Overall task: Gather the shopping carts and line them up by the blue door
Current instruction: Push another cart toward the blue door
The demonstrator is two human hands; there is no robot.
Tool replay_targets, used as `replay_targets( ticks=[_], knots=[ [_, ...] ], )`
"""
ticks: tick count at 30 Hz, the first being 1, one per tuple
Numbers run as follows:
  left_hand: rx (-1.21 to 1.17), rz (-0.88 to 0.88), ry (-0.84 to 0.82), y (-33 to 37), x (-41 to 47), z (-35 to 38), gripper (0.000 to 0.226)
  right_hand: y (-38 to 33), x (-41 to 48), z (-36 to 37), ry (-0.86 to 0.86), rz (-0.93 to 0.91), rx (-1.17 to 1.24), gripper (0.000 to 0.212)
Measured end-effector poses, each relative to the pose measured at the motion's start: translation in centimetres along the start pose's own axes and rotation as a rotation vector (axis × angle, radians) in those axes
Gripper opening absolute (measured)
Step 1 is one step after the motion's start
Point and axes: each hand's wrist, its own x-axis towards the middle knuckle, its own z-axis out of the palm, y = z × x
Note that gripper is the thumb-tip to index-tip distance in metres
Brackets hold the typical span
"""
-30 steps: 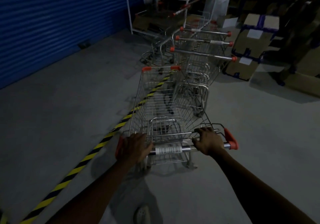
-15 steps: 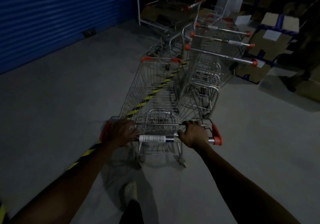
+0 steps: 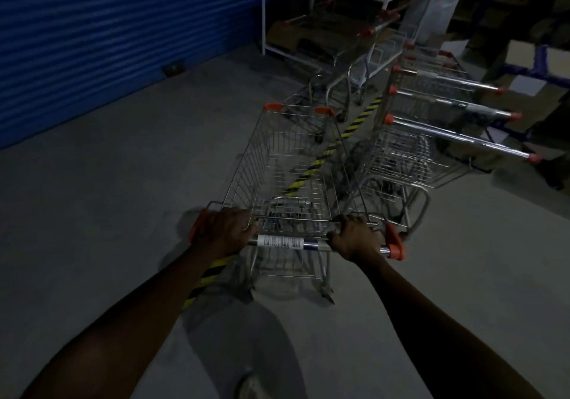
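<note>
A wire shopping cart (image 3: 277,164) with orange corner caps stands right in front of me on the concrete floor. My left hand (image 3: 223,232) grips the left end of its handle bar (image 3: 287,242), my right hand (image 3: 354,239) grips the right end. To the right, a row of nested carts (image 3: 431,127) with orange-tipped handles stands close beside it. The blue roller door (image 3: 117,37) fills the upper left.
A yellow-and-black floor stripe (image 3: 311,167) runs diagonally under the cart. A white-framed table (image 3: 324,22) with clutter stands at the back. Cardboard boxes (image 3: 530,68) pile up at the right. Another cart frame (image 3: 345,80) stands ahead near the table. My shoe (image 3: 249,386) shows at the bottom.
I have walked forward with the cart. It now sits alongside the nested row, nearer the table and the blue door. Both hands have kept their grip on the handle.
</note>
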Motion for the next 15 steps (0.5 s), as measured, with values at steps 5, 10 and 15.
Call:
replay_targets(
  ticks=[5, 10, 15],
  knots=[
    [0.017, 0.064, 0.066, -4.8, 5.1, -0.1, 0.056, -3.6, 4.8, 0.3, 0.025, 0.032, 0.004, 0.057],
    [-0.016, 0.06, 0.031, -6.7, 11.0, -1.8, 0.061, -5.2, 10.4, -0.9, 0.052, 0.045, -0.002, 0.052],
    [-0.01, 0.026, -0.053, -7.7, 18.2, -2.5, 0.078, -5.6, 16.8, -2.8, 0.069, 0.058, -0.036, 0.053]
  ],
)
